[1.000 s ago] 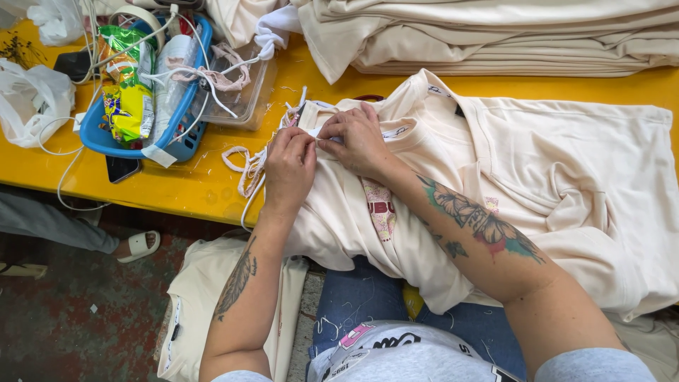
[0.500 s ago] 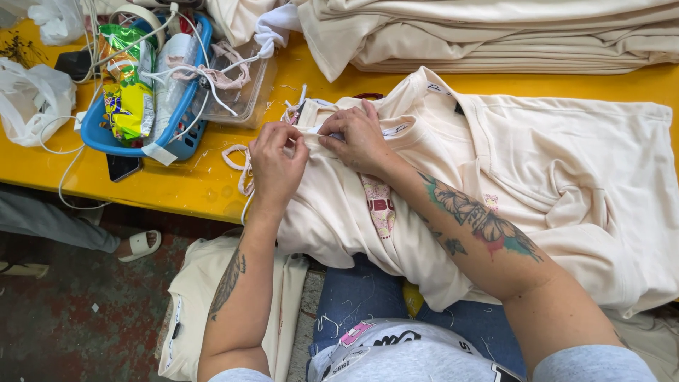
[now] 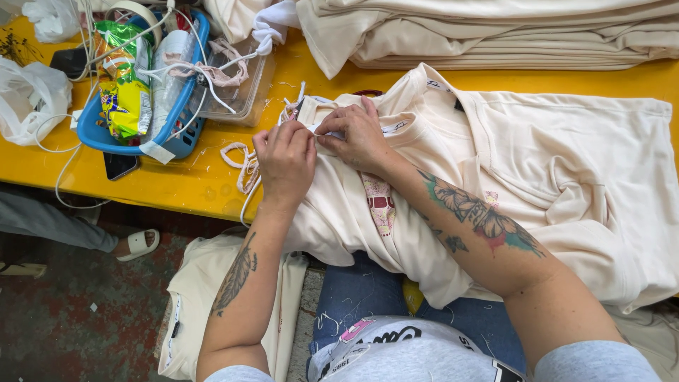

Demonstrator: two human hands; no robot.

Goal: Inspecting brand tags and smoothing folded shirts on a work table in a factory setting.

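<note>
Both hands (image 3: 322, 145) together, fingertips pinched

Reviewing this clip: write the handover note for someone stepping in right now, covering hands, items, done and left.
Left hand: pinching the edge of the cream garment at its neck end; what sits in its grip is hidden.
Right hand: pressing the same edge flat, fingertips meeting the left hand's.
Garment lies across the yellow table and the lap. Loose cords lie just left of the hands; blue basket further left; folded stack behind.
Done: a stack is folded.
Left: this piece is still being worked at the neck.
</note>
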